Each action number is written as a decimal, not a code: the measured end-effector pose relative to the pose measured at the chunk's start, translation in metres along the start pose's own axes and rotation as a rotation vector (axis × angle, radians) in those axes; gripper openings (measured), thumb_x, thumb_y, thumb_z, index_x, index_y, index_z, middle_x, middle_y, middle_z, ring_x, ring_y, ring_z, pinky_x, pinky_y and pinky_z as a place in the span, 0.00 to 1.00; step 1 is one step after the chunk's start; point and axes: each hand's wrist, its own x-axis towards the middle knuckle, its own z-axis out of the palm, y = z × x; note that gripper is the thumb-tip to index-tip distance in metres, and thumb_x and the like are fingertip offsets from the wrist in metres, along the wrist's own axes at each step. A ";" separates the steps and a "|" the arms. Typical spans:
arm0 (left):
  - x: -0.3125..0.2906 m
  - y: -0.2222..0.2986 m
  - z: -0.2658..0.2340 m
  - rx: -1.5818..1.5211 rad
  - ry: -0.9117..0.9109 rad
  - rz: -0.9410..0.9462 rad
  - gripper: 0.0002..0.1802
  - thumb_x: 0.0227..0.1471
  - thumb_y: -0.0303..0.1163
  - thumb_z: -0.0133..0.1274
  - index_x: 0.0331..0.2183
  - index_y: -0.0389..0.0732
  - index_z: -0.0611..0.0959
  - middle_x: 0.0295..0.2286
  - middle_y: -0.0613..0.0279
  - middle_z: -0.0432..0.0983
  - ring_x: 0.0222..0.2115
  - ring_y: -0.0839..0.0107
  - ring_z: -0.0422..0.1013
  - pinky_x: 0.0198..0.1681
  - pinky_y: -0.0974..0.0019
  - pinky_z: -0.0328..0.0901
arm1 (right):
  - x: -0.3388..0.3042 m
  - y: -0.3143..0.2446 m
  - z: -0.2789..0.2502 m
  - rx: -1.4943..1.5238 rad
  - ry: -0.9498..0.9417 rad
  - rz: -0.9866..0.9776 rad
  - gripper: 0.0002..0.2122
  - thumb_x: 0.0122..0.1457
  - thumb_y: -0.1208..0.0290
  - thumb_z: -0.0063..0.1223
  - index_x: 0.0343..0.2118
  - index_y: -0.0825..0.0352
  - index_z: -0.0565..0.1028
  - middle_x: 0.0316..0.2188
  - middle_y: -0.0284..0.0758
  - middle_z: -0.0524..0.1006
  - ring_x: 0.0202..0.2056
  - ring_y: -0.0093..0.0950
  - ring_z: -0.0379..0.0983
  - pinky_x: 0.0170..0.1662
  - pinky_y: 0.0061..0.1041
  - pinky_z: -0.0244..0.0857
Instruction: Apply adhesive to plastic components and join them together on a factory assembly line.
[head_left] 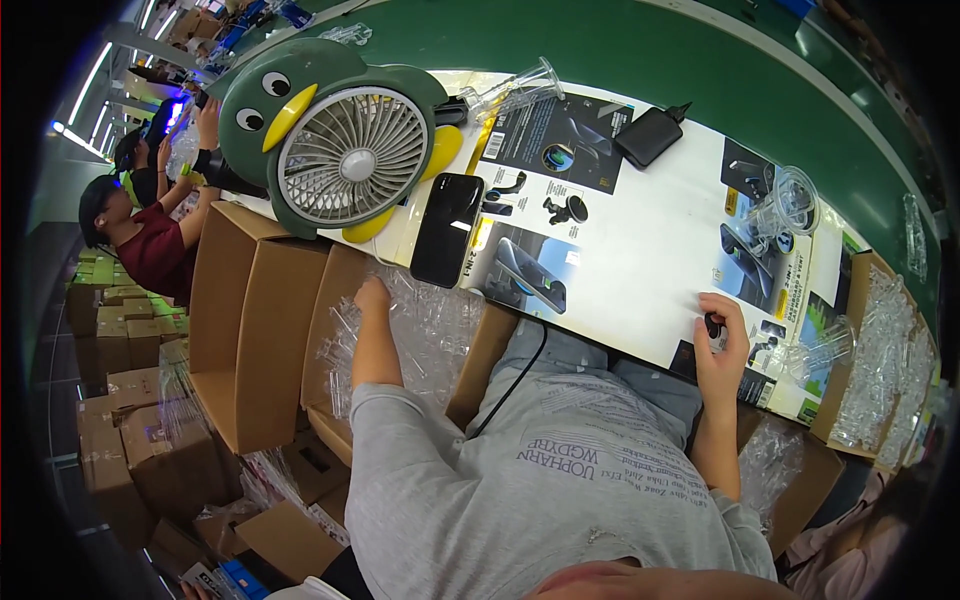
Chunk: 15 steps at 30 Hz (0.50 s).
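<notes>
My left hand (373,294) reaches over an open cardboard box of clear plastic parts (430,320) on my left. Its fingers point away and are mostly hidden, so I cannot tell whether it holds one. On the right, my right hand (724,345) rests at the near edge of the printed cardboard sheet (640,240), closed around a small black part (713,325) between thumb and fingers. Beyond that hand, a clear plastic piece with a round rim (785,205) stands on the sheet. Another clear piece (825,348) lies just right of the hand.
A green penguin-shaped fan (350,160) stands at the left, beside a black phone (447,230). A black power bank (650,137) and a clear tubular part (520,90) lie farther back. Another box of clear parts (880,365) sits right. Cartons (240,330) and people are left.
</notes>
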 end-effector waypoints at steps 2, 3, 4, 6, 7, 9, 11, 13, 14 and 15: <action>0.001 0.001 0.000 0.021 0.001 -0.002 0.15 0.51 0.32 0.42 0.39 0.41 0.79 0.41 0.52 0.74 0.42 0.57 0.72 0.42 0.57 0.67 | 0.000 0.000 0.000 -0.011 0.007 -0.021 0.08 0.47 0.83 0.48 0.33 0.70 0.71 0.36 0.37 0.73 0.36 0.27 0.68 0.40 0.21 0.60; 0.001 0.004 -0.001 0.066 -0.046 0.009 0.16 0.51 0.32 0.42 0.40 0.41 0.79 0.41 0.53 0.74 0.42 0.57 0.71 0.43 0.57 0.67 | 0.000 0.000 0.000 0.004 0.007 -0.013 0.08 0.47 0.83 0.48 0.33 0.70 0.71 0.36 0.37 0.73 0.36 0.27 0.68 0.40 0.21 0.60; 0.002 0.006 -0.001 0.111 -0.093 0.020 0.16 0.51 0.33 0.42 0.40 0.41 0.78 0.42 0.53 0.73 0.42 0.57 0.71 0.43 0.57 0.67 | -0.001 0.000 0.000 0.020 0.007 -0.005 0.08 0.47 0.83 0.48 0.33 0.70 0.71 0.36 0.37 0.73 0.36 0.27 0.68 0.40 0.21 0.60; 0.001 0.011 -0.003 0.131 -0.120 0.025 0.17 0.51 0.33 0.41 0.41 0.41 0.78 0.43 0.53 0.73 0.43 0.57 0.71 0.43 0.58 0.67 | -0.001 0.002 -0.001 0.015 0.009 0.001 0.08 0.48 0.83 0.48 0.33 0.70 0.71 0.37 0.36 0.73 0.36 0.25 0.67 0.41 0.20 0.59; 0.001 0.013 -0.004 0.150 -0.149 0.025 0.17 0.51 0.34 0.41 0.41 0.41 0.78 0.44 0.53 0.72 0.43 0.57 0.71 0.44 0.58 0.66 | -0.002 0.002 -0.001 0.011 0.006 0.004 0.08 0.48 0.83 0.47 0.33 0.69 0.71 0.37 0.35 0.73 0.36 0.23 0.66 0.41 0.19 0.58; 0.004 0.005 0.001 0.093 -0.124 -0.019 0.17 0.51 0.34 0.41 0.41 0.41 0.78 0.43 0.52 0.72 0.43 0.57 0.71 0.44 0.58 0.66 | -0.002 0.000 -0.001 0.034 0.003 0.015 0.08 0.48 0.83 0.47 0.33 0.69 0.71 0.37 0.35 0.73 0.36 0.23 0.66 0.41 0.19 0.58; 0.005 0.002 0.003 0.036 -0.101 -0.057 0.17 0.51 0.34 0.41 0.40 0.40 0.78 0.43 0.52 0.73 0.43 0.57 0.71 0.44 0.58 0.66 | -0.001 0.000 -0.001 0.051 0.001 0.028 0.08 0.48 0.83 0.47 0.33 0.69 0.71 0.37 0.35 0.73 0.36 0.23 0.66 0.41 0.19 0.58; 0.003 0.006 0.004 -0.047 -0.046 -0.074 0.16 0.50 0.33 0.43 0.39 0.39 0.78 0.41 0.51 0.73 0.43 0.57 0.71 0.43 0.57 0.67 | -0.001 0.003 -0.001 0.026 0.008 -0.001 0.08 0.48 0.83 0.47 0.33 0.69 0.71 0.37 0.35 0.73 0.36 0.23 0.66 0.41 0.19 0.58; 0.002 0.004 0.004 -0.048 -0.048 -0.077 0.16 0.50 0.33 0.43 0.39 0.39 0.78 0.41 0.51 0.73 0.43 0.57 0.71 0.43 0.57 0.67 | -0.001 0.002 -0.001 0.027 0.004 -0.002 0.08 0.48 0.83 0.47 0.33 0.69 0.71 0.37 0.35 0.73 0.36 0.23 0.66 0.41 0.19 0.58; 0.002 0.001 0.004 -0.120 -0.014 -0.099 0.16 0.49 0.33 0.43 0.39 0.38 0.79 0.41 0.51 0.74 0.43 0.57 0.71 0.43 0.57 0.67 | -0.001 0.002 -0.001 0.039 0.003 0.003 0.08 0.48 0.83 0.47 0.33 0.69 0.71 0.37 0.35 0.73 0.36 0.23 0.66 0.41 0.19 0.58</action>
